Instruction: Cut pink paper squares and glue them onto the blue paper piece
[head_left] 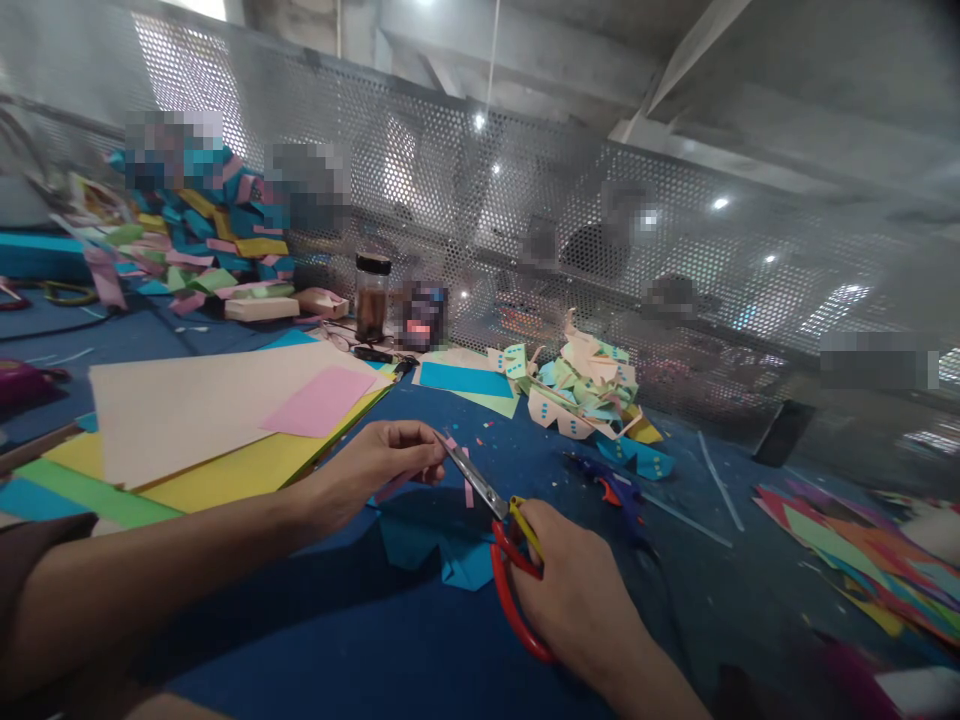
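Observation:
My right hand [566, 580] is wrapped round a pair of scissors [484, 485] with red and yellow handles, its blades pointing up and left. The blade tips come right up to the fingertips of my left hand [401, 455]. That hand is closed in a pinch on a pink paper strip [391, 485], mostly hidden by the fingers. Another narrow pink strip [468, 480] shows beside the blades. Below both hands lies a folded blue paper piece [435, 550] with a notched edge, on the blue table [300, 640].
Large coloured sheets [195, 400] lie at left. A lidded jar [372, 298] stands at the back near a heap of cut paper shapes [581, 380]. A blue glue gun [619, 490] lies right of the hands, with clear glue sticks [720, 480]. Perforated metal panels [450, 180] line the back.

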